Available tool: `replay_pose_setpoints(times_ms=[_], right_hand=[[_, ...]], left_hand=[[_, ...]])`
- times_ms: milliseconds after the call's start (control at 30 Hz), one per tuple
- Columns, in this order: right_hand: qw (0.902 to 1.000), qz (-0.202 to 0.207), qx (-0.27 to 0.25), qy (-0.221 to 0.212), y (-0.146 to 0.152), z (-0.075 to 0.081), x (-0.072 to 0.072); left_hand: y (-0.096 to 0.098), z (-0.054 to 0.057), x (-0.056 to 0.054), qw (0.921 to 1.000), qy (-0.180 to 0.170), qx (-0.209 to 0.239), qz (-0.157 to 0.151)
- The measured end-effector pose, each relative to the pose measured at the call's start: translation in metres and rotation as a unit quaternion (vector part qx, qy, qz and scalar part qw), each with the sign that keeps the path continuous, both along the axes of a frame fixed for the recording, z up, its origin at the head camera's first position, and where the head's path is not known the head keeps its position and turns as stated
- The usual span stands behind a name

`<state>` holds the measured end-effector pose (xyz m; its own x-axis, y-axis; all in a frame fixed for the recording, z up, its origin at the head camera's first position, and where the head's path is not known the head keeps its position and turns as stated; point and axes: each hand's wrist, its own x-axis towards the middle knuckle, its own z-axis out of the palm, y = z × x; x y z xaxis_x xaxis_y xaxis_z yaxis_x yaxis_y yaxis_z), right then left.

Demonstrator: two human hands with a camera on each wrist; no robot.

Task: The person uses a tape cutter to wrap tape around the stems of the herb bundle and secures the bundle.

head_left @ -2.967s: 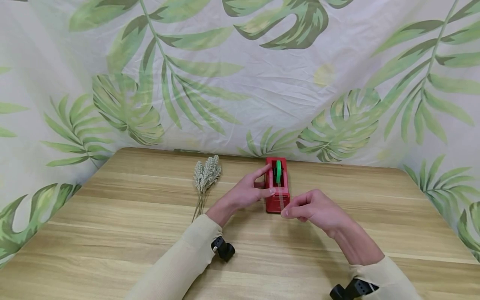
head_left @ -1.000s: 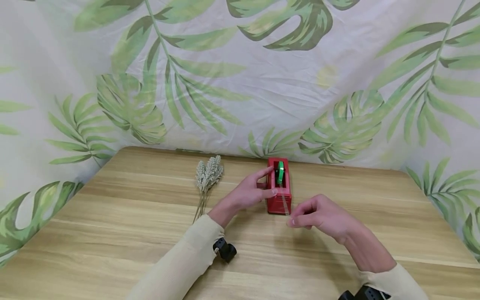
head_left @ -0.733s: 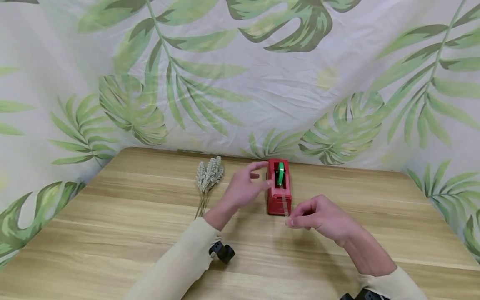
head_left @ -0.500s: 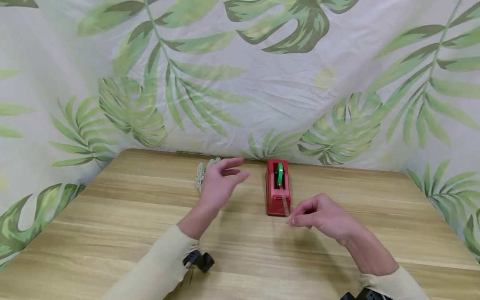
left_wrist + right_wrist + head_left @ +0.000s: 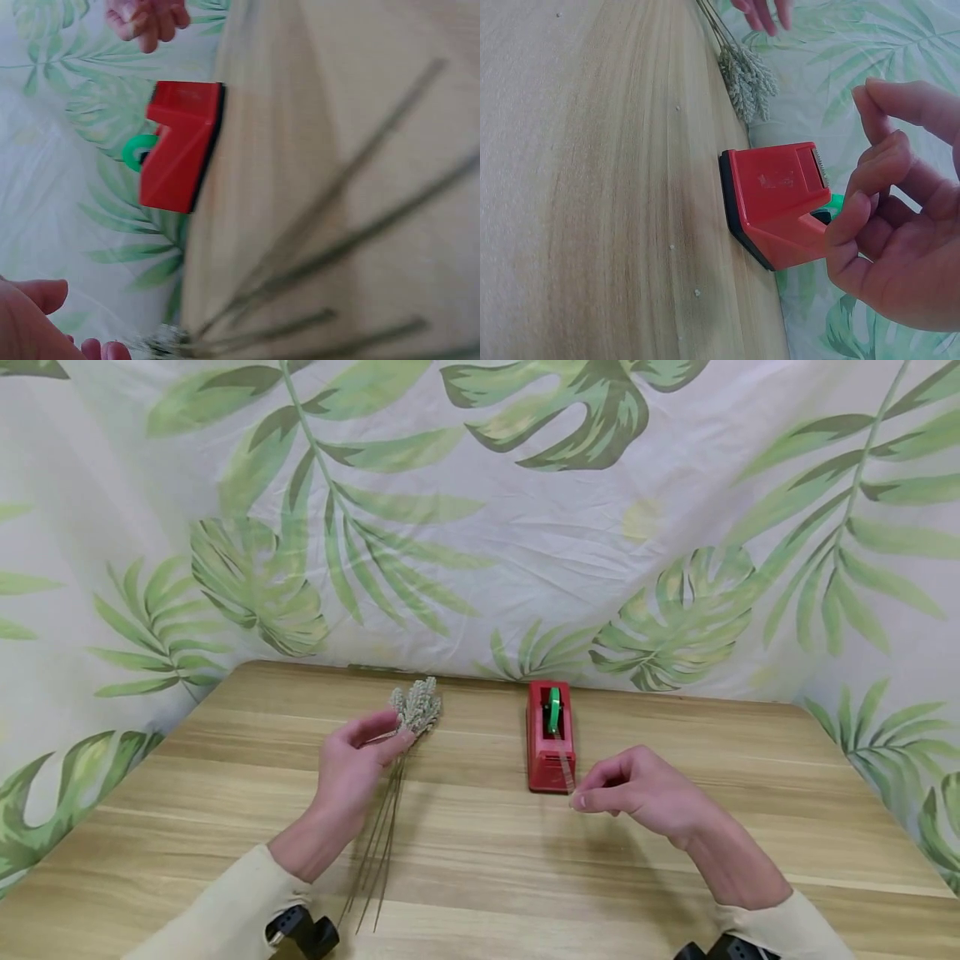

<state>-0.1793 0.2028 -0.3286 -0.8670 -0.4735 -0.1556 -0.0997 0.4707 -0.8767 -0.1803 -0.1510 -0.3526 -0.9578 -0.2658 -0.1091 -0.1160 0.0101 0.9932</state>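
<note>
Toward the left of the wooden table [image 5: 217, 793]: one left hand [image 5: 352, 768], cream sleeve [image 5: 217, 906]; thumb and fingers parted, no grasp; contact with stems cannot be told. Just right of its fingertips, well apart from the other hand: one bunch of dried flowers [image 5: 420, 706], lying lengthwise from near the far edge toward the person; heads pale grey-green, knobbly, spike-shaped; stems thin, brown, fanned. Further right: one red tape dispenser [image 5: 549, 777], hard, angular, black-based, long axis likewise running away from the person; green roll [image 5: 554, 710], ring-shaped. Extending toward the person: one clear tape strip [image 5: 565, 764], narrow, flexible-looking. Rightmost: one right hand [image 5: 645, 795], thumb and forefinger pinching the strip's free end.
</note>
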Motion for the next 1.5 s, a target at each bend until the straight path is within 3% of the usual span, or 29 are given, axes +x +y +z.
replay_pose_setpoints(times_ms=[367, 700, 1067, 1500], right_hand=[[1.0, 0.0, -0.006, -0.001, 0.0, 0.0, 0.0], [1.0, 0.002, -0.001, 0.002, 0.001, -0.002, 0.0], [1.0, 0.003, -0.002, 0.002, 0.001, -0.001, 0.0], [1.0, 0.004, -0.001, 0.002, 0.002, 0.0, 0.0]], left_hand=[[-0.008, -0.02, 0.002, 0.9989, -0.043, -0.017, 0.01], [-0.007, -0.033, 0.002, 0.9974, -0.056, -0.046, 0.0], [-0.006, -0.035, 0.002, 0.9946, -0.063, -0.082, 0.004], [-0.005, -0.035, -0.003, 0.9844, -0.07, -0.16, 0.025]])
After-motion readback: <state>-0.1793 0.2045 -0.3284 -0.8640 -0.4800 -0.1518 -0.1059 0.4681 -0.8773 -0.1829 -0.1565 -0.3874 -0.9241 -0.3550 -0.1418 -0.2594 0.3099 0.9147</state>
